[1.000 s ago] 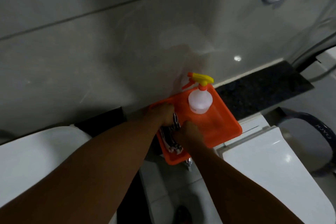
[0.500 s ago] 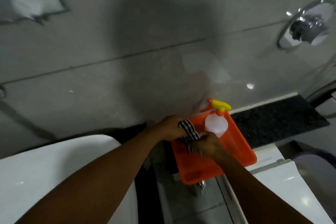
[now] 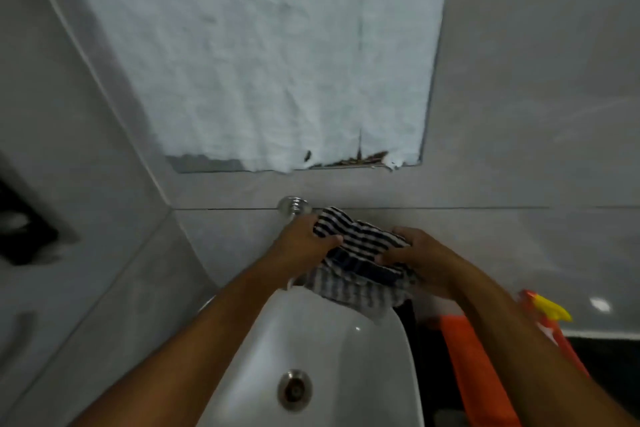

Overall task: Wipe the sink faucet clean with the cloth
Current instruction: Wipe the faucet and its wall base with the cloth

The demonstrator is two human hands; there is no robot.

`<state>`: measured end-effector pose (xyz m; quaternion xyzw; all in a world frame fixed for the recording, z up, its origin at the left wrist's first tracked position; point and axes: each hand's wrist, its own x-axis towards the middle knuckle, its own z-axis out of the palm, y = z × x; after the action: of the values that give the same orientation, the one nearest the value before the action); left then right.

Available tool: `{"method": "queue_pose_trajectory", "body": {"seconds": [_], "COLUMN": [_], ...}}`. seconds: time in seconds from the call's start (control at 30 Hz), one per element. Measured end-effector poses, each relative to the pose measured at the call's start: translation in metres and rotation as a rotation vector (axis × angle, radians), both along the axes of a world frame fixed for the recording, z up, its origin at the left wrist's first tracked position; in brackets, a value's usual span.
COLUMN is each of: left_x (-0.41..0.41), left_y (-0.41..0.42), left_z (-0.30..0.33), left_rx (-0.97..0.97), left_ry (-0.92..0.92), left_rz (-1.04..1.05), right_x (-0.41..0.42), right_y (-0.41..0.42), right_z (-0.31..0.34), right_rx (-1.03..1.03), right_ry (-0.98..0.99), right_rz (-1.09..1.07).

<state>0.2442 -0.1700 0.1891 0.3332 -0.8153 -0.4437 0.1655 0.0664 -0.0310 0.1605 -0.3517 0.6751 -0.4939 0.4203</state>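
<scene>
We grip the striped black-and-white cloth (image 3: pixel 360 253) in both fists; our left hand (image 3: pixel 304 246) sits nearer the chrome wall faucet (image 3: pixel 294 205) than our right hand (image 3: pixel 415 253).

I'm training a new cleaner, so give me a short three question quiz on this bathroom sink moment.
1. True or false: both hands hold the striped cloth.
2. Which is visible in the white sink? A) a sponge B) a metal drain C) a cup
3. What stands to the right of the sink, partly hidden by the right arm?

Key:
1. True: the left hand and right hand each have a grip on it, just below the chrome wall fitting.
2. B
3. The orange tray with the yellow-triggered spray bottle.
</scene>
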Motion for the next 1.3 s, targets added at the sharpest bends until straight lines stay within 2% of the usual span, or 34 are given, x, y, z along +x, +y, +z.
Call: {"method": "queue_pose_trajectory", "body": {"seconds": [0.07,0.13,0.2,0.27,0.37,0.43,0.47,0.57,0.6,0.67,0.73,0.8,0.83,0.87,0.9,0.93,1.0,1.03,1.07,1.1,1.13,1.2,1.23,1.27,1.3], "left_x": [0.031,0.052,0.057,0.053,0.027,0.005,-0.004,-0.02,-0.022,-0.019,-0.012,-0.005,-0.005,-0.008,-0.014,-0.024,-0.035,-0.04,-0.04,-0.036,-0.031,-0.018,-0.013,-0.013,-0.014], "left_y": [-0.023,-0.045,-0.058,-0.059,-0.046,-0.041,-0.041,-0.052,-0.056,-0.066,-0.078,-0.088,-0.092,-0.093,-0.092,-0.089,-0.079,-0.076,-0.075,-0.08,-0.087,-0.091,-0.09,-0.091,-0.088], "left_z": [0.015,0.023,0.026,0.024,0.008,-0.002,-0.006,-0.013,-0.014,-0.015,-0.015,-0.013,-0.011,-0.011,-0.011,-0.014,-0.02,-0.023,-0.023,-0.025,-0.026,-0.022,-0.021,-0.019,-0.018], "left_rx": [-0.143,-0.204,-0.233,-0.372,-0.467,-0.37,-0.292,-0.116,-0.042,0.214,0.637,0.994,1.063,1.045,0.959,0.781,0.245,0.099,0.082,0.164,0.361,0.89,1.032,1.03,0.937], "left_ry": [-0.026,-0.028,-0.046,-0.109,-0.194,-0.308,-0.341,-0.301,-0.267,-0.127,0.017,0.108,0.106,0.093,0.046,-0.046,-0.287,-0.386,-0.434,-0.381,-0.256,0.021,0.103,0.099,0.058], "left_rz": [0.094,0.211,0.381,0.534,0.439,0.311,0.263,0.253,0.267,0.317,0.316,0.28,0.281,0.274,0.273,0.287,0.281,0.289,0.271,0.253,0.253,0.241,0.225,0.217,0.23], "right_x": [0.026,0.046,0.054,0.057,0.06,0.058,0.055,0.028,0.015,-0.011,-0.032,-0.044,-0.048,-0.051,-0.053,-0.054,-0.054,-0.055,-0.056,-0.058,-0.059,-0.058,-0.057,-0.057,-0.056], "right_y": [-0.032,-0.063,-0.088,-0.109,-0.125,-0.124,-0.119,-0.098,-0.093,-0.089,-0.091,-0.097,-0.101,-0.106,-0.11,-0.113,-0.116,-0.118,-0.118,-0.119,-0.12,-0.119,-0.118,-0.117,-0.117], "right_z": [0.017,0.028,0.029,0.02,0.002,-0.006,-0.009,-0.028,-0.036,-0.05,-0.061,-0.072,-0.076,-0.079,-0.081,-0.083,-0.086,-0.087,-0.088,-0.088,-0.088,-0.088,-0.087,-0.087,-0.086], "right_rx": [-0.031,-0.066,-0.091,-0.102,-0.106,-0.16,-0.219,-0.385,-0.405,-0.394,-0.355,-0.351,-0.367,-0.387,-0.404,-0.421,-0.469,-0.492,-0.506,-0.514,-0.518,-0.505,-0.496,-0.484,-0.47], "right_ry": [0.042,0.032,0.046,0.075,0.18,0.32,0.477,1.27,1.454,1.658,1.801,1.901,1.941,1.977,2.006,2.024,2.035,2.037,2.038,2.037,2.031,2.019,2.019,2.021,2.019], "right_rz": [0.003,-0.06,-0.146,-0.207,-0.253,-0.313,-0.357,-0.338,-0.299,-0.233,-0.219,-0.234,-0.253,-0.277,-0.305,-0.33,-0.363,-0.373,-0.378,-0.38,-0.379,-0.385,-0.379,-0.372,-0.373]}}
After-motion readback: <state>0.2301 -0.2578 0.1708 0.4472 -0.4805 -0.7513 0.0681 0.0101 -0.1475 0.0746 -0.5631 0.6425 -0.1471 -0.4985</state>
